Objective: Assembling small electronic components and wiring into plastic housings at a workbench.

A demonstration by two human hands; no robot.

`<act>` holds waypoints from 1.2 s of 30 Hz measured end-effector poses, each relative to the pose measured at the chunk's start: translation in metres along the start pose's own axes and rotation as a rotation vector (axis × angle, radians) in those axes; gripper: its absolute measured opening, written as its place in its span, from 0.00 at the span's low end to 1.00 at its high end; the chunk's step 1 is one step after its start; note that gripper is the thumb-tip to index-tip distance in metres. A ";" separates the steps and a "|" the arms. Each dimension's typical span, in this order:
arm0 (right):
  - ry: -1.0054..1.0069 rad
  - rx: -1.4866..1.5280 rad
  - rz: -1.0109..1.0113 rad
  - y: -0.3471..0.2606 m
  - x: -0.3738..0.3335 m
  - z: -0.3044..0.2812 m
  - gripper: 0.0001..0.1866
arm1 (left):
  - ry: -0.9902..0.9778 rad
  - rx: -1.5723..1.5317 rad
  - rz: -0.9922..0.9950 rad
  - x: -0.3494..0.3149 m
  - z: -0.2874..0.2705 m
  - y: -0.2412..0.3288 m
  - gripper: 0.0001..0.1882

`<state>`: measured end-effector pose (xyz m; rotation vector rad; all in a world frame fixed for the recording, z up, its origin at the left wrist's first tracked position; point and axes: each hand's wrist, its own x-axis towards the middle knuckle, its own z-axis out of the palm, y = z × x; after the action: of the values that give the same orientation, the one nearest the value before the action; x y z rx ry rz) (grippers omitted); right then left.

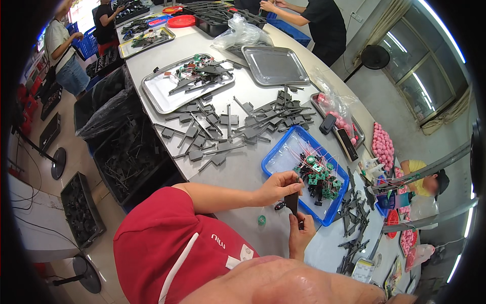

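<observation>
Over the table's near edge, my left hand (281, 187) and my right hand (301, 232) hold a dark grey flat plastic part (291, 203) upright between them. The left fingers pinch its upper end and the right fingers close on its lower end. A small black piece (280, 205) sits close beside it. Next to my hands lies a blue tray (283, 152) with small green circuit boards and red and white wires (319, 175). A round green piece (261, 220) rests on the table by my left forearm.
Dark grey plastic parts (202, 129) are heaped beyond the blue tray, with more (354, 218) to its right. Metal trays (276, 66) stand farther off. Black bins (131, 157) of parts stand at the left. Pink balls (383, 147) and several people are around the table.
</observation>
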<state>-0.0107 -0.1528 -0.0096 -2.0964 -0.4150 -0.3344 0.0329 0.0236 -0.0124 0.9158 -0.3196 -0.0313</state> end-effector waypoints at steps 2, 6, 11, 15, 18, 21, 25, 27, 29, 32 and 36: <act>0.003 0.002 0.001 0.001 0.000 0.000 0.08 | -0.004 -0.004 -0.004 0.000 0.000 -0.001 0.10; 0.003 0.008 0.016 0.002 0.000 0.000 0.08 | 0.000 -0.018 -0.007 0.001 0.000 -0.002 0.09; -0.015 -0.003 0.009 0.001 0.002 0.000 0.08 | 0.007 -0.008 0.001 0.001 0.000 0.001 0.09; -0.015 0.001 0.005 0.002 0.000 -0.001 0.08 | -0.002 0.005 -0.004 0.001 -0.001 0.000 0.09; 0.043 -0.009 -0.069 0.003 0.000 -0.001 0.08 | 0.002 0.049 0.084 0.001 0.002 0.000 0.14; 0.082 -0.029 0.022 0.006 -0.002 -0.003 0.08 | 0.113 0.145 0.229 0.001 0.004 0.008 0.21; 0.102 -0.013 -0.001 0.014 0.001 -0.001 0.08 | -0.146 0.173 0.355 -0.025 0.029 0.078 0.21; 0.101 -0.028 -0.045 0.014 0.002 0.002 0.08 | -0.426 0.149 0.624 -0.036 0.043 0.118 0.27; 0.088 0.042 -0.005 0.025 0.000 0.004 0.07 | -0.670 0.009 0.921 -0.031 0.066 0.153 0.39; 0.093 -0.015 0.002 -0.003 0.007 -0.005 0.08 | -0.555 -0.113 0.555 -0.057 0.104 0.199 0.18; 0.070 -0.110 -0.055 0.013 0.007 -0.001 0.09 | -0.531 -0.196 0.510 -0.069 0.115 0.195 0.15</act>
<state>0.0007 -0.1593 -0.0159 -2.1761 -0.4216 -0.4714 -0.0868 0.0654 0.1876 0.5982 -1.0198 0.1645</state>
